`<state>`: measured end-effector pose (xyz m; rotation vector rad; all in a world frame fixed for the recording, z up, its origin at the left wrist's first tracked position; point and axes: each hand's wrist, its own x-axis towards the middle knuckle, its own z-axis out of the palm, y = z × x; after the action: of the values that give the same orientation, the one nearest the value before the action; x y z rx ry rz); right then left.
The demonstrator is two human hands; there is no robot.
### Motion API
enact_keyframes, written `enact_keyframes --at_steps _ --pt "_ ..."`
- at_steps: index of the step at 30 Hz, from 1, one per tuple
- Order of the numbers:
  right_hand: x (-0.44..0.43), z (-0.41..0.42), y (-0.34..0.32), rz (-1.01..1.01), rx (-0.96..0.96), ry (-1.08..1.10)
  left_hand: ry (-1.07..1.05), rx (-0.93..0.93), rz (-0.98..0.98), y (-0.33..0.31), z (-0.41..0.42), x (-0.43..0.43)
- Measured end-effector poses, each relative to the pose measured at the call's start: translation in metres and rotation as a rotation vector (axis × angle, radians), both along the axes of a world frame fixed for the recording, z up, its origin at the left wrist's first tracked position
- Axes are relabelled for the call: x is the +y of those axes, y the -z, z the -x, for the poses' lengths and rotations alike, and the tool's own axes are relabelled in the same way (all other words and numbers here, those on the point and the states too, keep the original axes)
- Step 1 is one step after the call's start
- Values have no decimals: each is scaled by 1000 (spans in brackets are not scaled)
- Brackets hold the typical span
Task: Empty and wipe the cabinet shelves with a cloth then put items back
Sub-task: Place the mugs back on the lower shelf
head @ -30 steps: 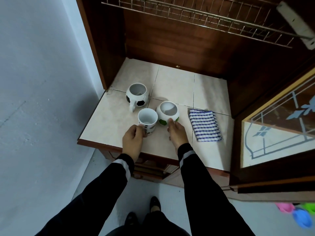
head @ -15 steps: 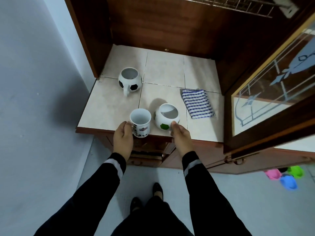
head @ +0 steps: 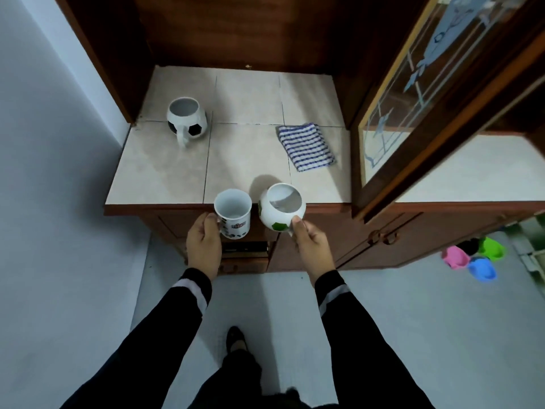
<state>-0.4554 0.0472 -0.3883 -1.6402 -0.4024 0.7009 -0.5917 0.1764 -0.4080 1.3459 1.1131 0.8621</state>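
My left hand [head: 204, 246] grips a straight white mug with dark print [head: 233, 213], held just past the front edge of the tiled cabinet shelf [head: 159, 172]. My right hand [head: 311, 246] holds a round white mug with green patches [head: 281, 206] beside it, also lifted off the shelf at the front edge. A black-and-white football mug [head: 186, 118] stands on the shelf at the back left, handle toward me. A folded blue-and-white striped cloth [head: 306, 146] lies on the shelf at the right.
An open glass-panelled cabinet door [head: 436, 93] juts out on the right. Lower wooden doors with knobs [head: 380, 236] sit below the shelf. Pink, blue and green plastic items [head: 472, 258] lie on the floor at right. A grey wall runs along the left.
Both hands have lifted their mugs off the shelf and drawn them back toward me past the front edge. The view has pulled back and tilted down.
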Motion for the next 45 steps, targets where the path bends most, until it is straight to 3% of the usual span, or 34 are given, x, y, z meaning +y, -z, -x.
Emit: enact_keyframes --at_steps 13,24,37,45 --pt "-199 11 -2 35 11 213 210 31 55 8 -17 -179" --pt "-335 -31 -8 49 -41 465 450 1 45 -6 -98 -300" --pt "-341 -175 -17 -24 -57 553 483 -30 14 -14 -260 -297" --pt "-313 -288 -32 -21 -114 490 463 -96 24 -31 -363 -272"
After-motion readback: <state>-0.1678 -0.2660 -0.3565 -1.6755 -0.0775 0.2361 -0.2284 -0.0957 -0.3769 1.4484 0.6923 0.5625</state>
